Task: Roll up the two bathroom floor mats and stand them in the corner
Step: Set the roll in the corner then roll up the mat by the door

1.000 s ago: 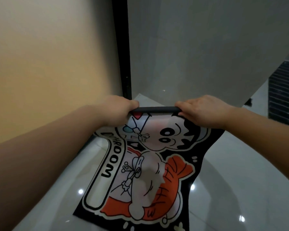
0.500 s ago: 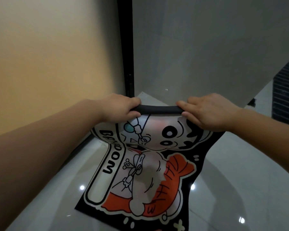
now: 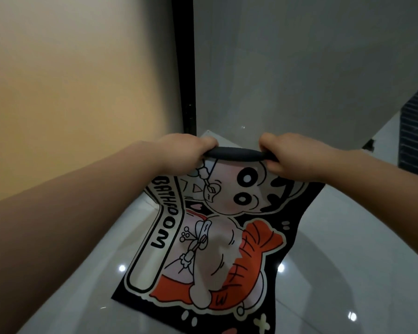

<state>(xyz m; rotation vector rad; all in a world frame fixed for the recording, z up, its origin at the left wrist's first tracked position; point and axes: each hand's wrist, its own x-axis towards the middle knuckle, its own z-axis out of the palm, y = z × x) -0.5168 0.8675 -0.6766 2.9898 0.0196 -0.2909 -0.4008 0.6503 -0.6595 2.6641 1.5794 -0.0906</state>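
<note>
A black bath mat with a cartoon child, an orange fish tail and the word BATHROOM hangs from my hands, its lower end resting on the glossy floor. Its top edge is curled into a thin dark roll. My left hand grips the left end of that roll and my right hand grips the right end. Only this one mat is in view.
A beige wall rises on the left and a grey wall ahead, meeting at a black vertical frame in the corner. The white tiled floor spreads right. A dark slatted panel stands at the far right.
The rolled top edge has grown slightly thicker as both hands turn it. The mat has lifted a little, showing more of the BATHROOM lettering.
</note>
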